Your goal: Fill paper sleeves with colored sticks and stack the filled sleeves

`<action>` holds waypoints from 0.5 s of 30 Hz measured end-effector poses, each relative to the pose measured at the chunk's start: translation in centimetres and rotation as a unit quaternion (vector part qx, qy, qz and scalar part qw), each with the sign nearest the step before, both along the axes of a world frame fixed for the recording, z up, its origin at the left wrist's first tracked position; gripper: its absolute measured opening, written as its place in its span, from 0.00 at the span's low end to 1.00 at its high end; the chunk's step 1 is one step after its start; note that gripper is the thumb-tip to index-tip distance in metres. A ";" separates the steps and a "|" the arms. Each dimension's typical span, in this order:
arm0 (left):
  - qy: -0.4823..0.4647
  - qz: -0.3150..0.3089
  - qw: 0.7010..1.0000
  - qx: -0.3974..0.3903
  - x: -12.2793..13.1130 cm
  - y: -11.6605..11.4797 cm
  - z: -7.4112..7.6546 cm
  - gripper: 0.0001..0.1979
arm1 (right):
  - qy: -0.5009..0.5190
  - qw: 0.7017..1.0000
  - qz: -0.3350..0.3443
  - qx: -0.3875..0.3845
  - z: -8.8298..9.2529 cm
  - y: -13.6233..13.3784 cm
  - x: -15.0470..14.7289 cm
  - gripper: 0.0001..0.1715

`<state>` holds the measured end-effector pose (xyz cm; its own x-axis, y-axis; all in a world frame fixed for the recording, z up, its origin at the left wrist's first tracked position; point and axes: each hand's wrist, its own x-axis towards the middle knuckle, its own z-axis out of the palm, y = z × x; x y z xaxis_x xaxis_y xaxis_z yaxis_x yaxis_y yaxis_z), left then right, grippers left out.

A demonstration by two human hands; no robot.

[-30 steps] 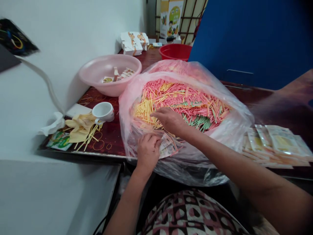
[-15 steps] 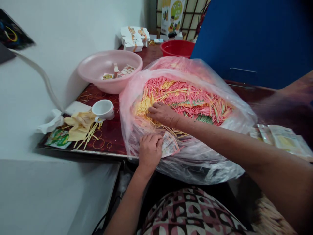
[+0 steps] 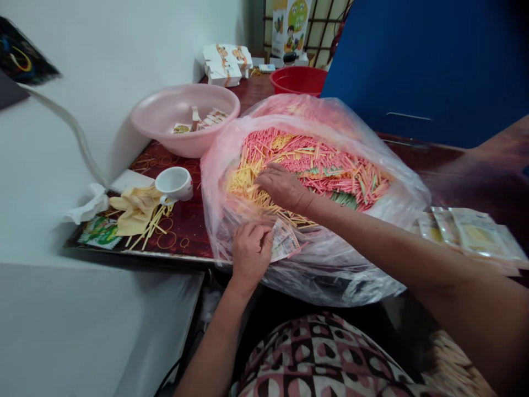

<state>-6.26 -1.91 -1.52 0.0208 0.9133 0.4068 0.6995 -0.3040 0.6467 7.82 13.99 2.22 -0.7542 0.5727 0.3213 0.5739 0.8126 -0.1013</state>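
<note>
The packet (image 3: 284,240) lies at lower centre of the frame, at the near edge of the open bag (image 3: 400,204), its printed face up. The left hand (image 3: 251,248) has its fingers closed on the packet's left edge. Sticks (image 3: 306,157), mostly pink with some yellow and green, fill the bag across the middle of the frame. The right hand (image 3: 283,187) is over the yellow ones at centre, fingers bent downward; whether they grip any cannot be told.

Left of the bag, on the dark red table (image 3: 194,220), stand a white cup (image 3: 174,184), a tan cloth (image 3: 134,212) and a green packet (image 3: 100,231). A pink basin (image 3: 182,146) holding small printed pieces sits at upper left of centre. Clear packs (image 3: 475,231) overlap at right. A red basin (image 3: 300,80) is at upper centre, beside a blue panel (image 3: 405,71) at upper right.
</note>
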 end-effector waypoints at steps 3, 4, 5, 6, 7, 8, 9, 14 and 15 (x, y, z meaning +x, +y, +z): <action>-0.027 -0.013 1.000 0.008 -0.3 0.1 -0.3 0.05 | 0.105 0.979 -0.126 -0.118 0.3 -1.7 1.1 0.12; -0.035 -0.019 0.999 0.010 -0.4 0.2 -0.4 0.06 | 0.146 0.962 -0.154 -0.173 0.5 -2.4 1.6 0.14; -0.044 -0.026 0.999 0.012 -0.5 0.3 -0.4 0.06 | 0.190 0.940 -0.167 -0.229 0.7 -3.1 2.1 0.16; -0.053 -0.033 0.998 0.013 -0.6 0.3 -0.4 0.06 | 0.236 0.916 -0.168 -0.278 0.9 -3.8 2.7 0.17; -0.059 -0.040 0.997 0.016 -0.7 0.3 -0.3 0.06 | 0.278 0.894 -0.161 -0.313 1.1 -4.4 3.3 0.18; -0.060 -0.048 0.997 0.018 -0.7 0.3 -0.1 0.06 | 0.313 0.876 -0.154 -0.333 1.2 -4.9 3.9 0.18; -0.056 -0.057 0.997 0.021 -0.8 0.3 0.2 0.06 | 0.337 0.865 -0.152 -0.339 1.2 -5.3 4.5 0.18; -0.006 -0.104 0.994 0.022 -0.2 -0.1 1.6 0.04 | 0.172 0.918 -0.252 -0.255 0.6 -6.1 6.8 0.18; 0.002 -0.113 0.993 0.015 0.0 0.0 1.7 0.04 | 0.091 0.929 -0.275 -0.232 0.5 -6.3 7.0 0.17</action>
